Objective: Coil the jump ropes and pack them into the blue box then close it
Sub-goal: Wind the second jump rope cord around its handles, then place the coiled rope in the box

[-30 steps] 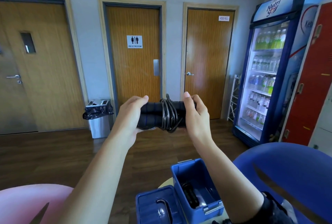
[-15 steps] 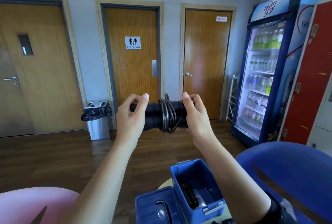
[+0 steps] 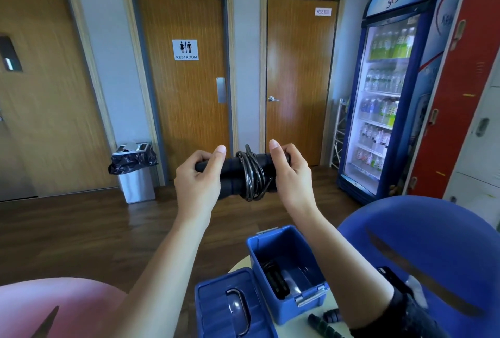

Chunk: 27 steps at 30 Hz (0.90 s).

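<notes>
I hold a black jump rope up at chest height; its cord is wound in loops round the two handles laid side by side. My left hand grips the handles' left end and my right hand grips the right end. Below, the blue box stands open on a small pale table, with another black jump rope lying inside it. The box's blue lid, with a handle on top, lies flat beside it on the left. A third rope's black handles lie on the table at the box's right.
A blue chair back stands at the right and a pink chair at the lower left. Beyond are a wooden floor, a steel bin, three wooden doors, a drinks fridge and red lockers.
My left hand has slid a little further along the handles toward the wound cord. The view has dropped and shifted slightly, so more of the table and the third rope's handles show.
</notes>
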Available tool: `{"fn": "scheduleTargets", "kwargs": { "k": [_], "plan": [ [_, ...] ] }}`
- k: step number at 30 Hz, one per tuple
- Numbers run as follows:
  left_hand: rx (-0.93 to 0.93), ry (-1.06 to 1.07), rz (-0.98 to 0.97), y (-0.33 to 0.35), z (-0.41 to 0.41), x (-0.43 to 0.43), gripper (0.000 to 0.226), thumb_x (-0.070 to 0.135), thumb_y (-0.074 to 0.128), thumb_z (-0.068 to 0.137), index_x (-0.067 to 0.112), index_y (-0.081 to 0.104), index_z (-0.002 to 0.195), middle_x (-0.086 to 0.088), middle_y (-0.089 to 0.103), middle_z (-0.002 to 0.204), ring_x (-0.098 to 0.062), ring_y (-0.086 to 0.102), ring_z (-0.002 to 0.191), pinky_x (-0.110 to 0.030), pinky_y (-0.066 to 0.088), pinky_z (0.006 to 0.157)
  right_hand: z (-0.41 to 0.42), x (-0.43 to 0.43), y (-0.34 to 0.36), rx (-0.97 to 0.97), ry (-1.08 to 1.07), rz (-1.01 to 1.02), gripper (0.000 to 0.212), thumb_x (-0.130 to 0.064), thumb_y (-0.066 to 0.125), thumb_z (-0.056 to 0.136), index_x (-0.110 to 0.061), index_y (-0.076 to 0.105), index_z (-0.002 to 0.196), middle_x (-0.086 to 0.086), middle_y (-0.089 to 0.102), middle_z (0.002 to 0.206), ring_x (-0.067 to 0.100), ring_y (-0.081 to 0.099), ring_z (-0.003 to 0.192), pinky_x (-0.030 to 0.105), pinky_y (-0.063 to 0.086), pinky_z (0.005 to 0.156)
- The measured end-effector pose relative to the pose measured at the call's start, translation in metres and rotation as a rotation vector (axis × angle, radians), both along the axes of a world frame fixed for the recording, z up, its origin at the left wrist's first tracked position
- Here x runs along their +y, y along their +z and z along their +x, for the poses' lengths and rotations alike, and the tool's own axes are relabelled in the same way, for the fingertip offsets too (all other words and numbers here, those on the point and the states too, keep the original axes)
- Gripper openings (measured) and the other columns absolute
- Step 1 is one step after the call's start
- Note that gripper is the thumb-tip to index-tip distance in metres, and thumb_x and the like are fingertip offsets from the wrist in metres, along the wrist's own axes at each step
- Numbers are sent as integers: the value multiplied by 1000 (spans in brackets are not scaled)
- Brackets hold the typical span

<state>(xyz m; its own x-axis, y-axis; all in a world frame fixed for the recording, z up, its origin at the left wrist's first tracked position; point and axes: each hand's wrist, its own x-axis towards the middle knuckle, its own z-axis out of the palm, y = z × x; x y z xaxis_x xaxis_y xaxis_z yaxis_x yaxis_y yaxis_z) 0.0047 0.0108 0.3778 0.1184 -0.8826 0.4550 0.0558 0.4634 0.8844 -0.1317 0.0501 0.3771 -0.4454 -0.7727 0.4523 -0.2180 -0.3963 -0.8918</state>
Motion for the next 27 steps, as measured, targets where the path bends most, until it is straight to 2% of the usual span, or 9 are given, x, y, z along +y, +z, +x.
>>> {"fn": "scheduleTargets", "kwargs": {
  "k": [3, 6, 9, 11, 14, 19, 22, 25, 27],
  "plan": [
    [83, 8, 117, -12, -20, -5, 43, 37, 64, 89, 20, 46, 55, 13, 37, 41, -1, 39, 45, -21, 29, 58, -21, -7, -7, -103, -28, 157, 53, -70, 40, 86, -20, 49, 103, 2, 61, 94, 24, 64, 92, 45, 55, 87],
    [251, 53, 288, -31, -44, -13, 42, 41, 64, 88, 20, 47, 56, 10, 36, 46, -8, 37, 48, -26, 30, 57, -46, -11, -21, -378, 50, 240, 70, -79, 48, 73, -25, 42, 117, 9, 61, 114, 27, 65, 101, 50, 55, 89],
    [327, 120, 359, -57, -75, -16, 38, 39, 60, 92, 14, 49, 65, 1, 44, 59, -15, 41, 56, -15, 35, 43, -63, -14, -50, -432, 161, 382, 92, -78, 68, 58, -24, 38, 126, 8, 61, 120, 29, 66, 106, 49, 54, 92],
    [315, 168, 366, -76, -98, -14, 36, 38, 56, 94, 9, 51, 74, 0, 49, 66, -15, 46, 60, -12, 37, 44, -72, -19, -70, -446, 239, 444, 104, -71, 79, 49, -25, 37, 132, 7, 62, 123, 27, 66, 107, 49, 54, 93],
    [339, 198, 414, -106, -134, -12, 32, 39, 56, 94, 13, 55, 75, -1, 56, 72, -15, 52, 65, -25, 42, 60, -96, -35, -97, -546, 238, 448, 89, -46, 86, 60, -17, 44, 133, 9, 67, 117, 24, 70, 98, 42, 59, 85],
    [359, 103, 563, -156, -173, -22, 21, 36, 62, 92, 23, 60, 75, -8, 65, 88, -23, 62, 84, -41, 51, 79, -145, -60, -135, -583, 230, 569, 74, -38, 86, 63, -13, 55, 126, 13, 71, 110, 26, 72, 94, 44, 59, 84],
    [327, 49, 643, -181, -184, -31, 17, 31, 64, 90, 21, 62, 77, -12, 63, 87, -28, 61, 83, -44, 52, 76, -168, -72, -157, -629, 296, 649, 47, -27, 79, 77, -10, 61, 117, 15, 69, 114, 26, 69, 99, 38, 61, 78],
    [283, -9, 734, -202, -188, -42, 18, 27, 61, 93, 15, 61, 79, -7, 61, 84, -22, 60, 78, -34, 51, 60, -185, -89, -184, -610, 339, 717, 42, -24, 75, 82, -8, 61, 118, 13, 67, 113, 21, 67, 95, 33, 61, 73],
    [204, -31, 779, -218, -186, -50, 19, 26, 60, 94, 14, 62, 80, -7, 65, 91, -24, 64, 87, -37, 54, 68, -194, -100, -203, -589, 366, 764, 42, -22, 74, 83, -8, 60, 120, 11, 66, 111, 18, 68, 91, 32, 60, 73]
  ]
}}
